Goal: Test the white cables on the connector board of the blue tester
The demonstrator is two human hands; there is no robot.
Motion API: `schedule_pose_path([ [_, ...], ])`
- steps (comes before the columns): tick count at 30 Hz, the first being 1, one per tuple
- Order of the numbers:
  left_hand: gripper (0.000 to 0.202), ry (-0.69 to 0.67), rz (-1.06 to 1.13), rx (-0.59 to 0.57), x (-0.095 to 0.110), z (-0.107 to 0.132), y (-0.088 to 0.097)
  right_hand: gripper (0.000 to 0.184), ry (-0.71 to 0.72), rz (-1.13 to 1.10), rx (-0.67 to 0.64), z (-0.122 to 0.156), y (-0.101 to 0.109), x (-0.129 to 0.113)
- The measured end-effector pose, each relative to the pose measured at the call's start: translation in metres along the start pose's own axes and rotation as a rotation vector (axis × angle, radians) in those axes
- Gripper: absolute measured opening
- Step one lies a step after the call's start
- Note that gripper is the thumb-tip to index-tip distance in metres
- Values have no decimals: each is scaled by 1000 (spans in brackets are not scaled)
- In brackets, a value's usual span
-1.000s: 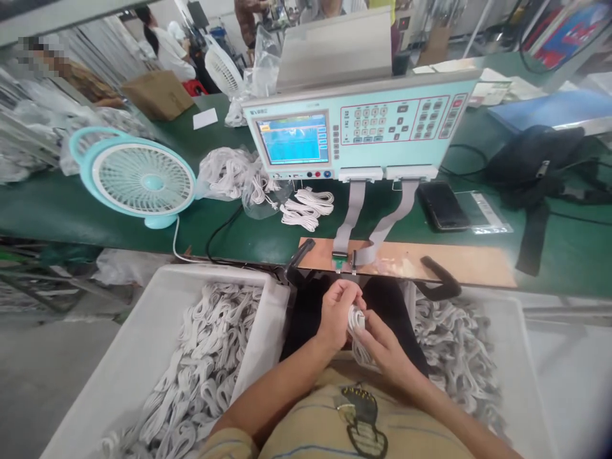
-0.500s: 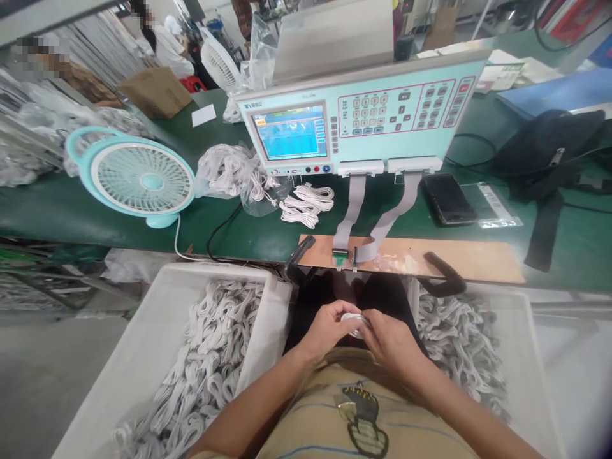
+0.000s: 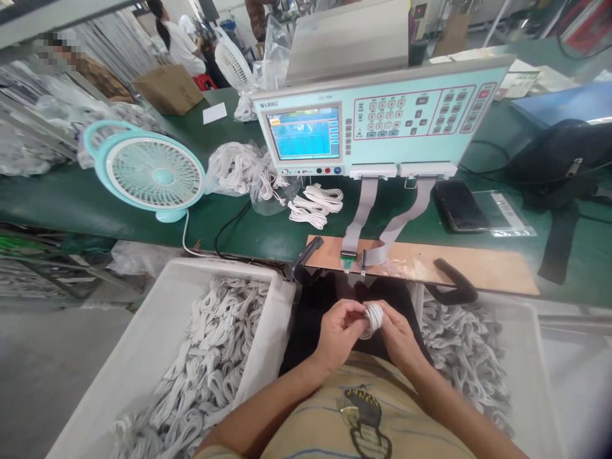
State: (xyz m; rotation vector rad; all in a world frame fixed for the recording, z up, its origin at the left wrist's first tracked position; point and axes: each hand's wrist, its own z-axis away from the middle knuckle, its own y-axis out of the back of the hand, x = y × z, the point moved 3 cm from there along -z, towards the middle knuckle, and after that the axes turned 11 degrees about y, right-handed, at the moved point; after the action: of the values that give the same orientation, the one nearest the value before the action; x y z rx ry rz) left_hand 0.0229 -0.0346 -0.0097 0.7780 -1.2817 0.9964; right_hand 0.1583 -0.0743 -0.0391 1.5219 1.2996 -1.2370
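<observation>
Above my lap, a coiled white cable (image 3: 373,319) sits between my two hands. My left hand (image 3: 338,333) pinches it from the left, thumb and fingers closed on its edge. On the other side my right hand (image 3: 396,333) grips the coil, its fingers partly hidden. Just beyond the hands, a wooden board (image 3: 478,271) lies along the bench edge, with two small connectors (image 3: 354,262) on it. Grey ribbon cables (image 3: 366,213) run from these up to a light-blue tester (image 3: 406,143) with a lit screen.
White bins (image 3: 282,319) of bundled cables stand left and right of my legs. Black clamps (image 3: 306,258) hold the board. On the green bench (image 3: 229,239) are a fan (image 3: 153,172), bagged cables (image 3: 234,167), loose coils (image 3: 315,207), and a phone (image 3: 459,205). Other people are in the background.
The coil has turned up between my hands and shows more of its loops. My right hand has shifted slightly right. The whole view has moved a little.
</observation>
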Motion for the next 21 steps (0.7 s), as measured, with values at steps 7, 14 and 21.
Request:
schedule_pose_path([
  [7,13,-397,-575,112,18,-3,-6,24,-102,-163,101,2,-7,11],
  [14,12,-374,-594,136,21,-14,-6,25,12,58,195,-5,-2,7],
  [21,18,148,248,160,-11,-28,9,25,92,226,323,-26,8,-9],
])
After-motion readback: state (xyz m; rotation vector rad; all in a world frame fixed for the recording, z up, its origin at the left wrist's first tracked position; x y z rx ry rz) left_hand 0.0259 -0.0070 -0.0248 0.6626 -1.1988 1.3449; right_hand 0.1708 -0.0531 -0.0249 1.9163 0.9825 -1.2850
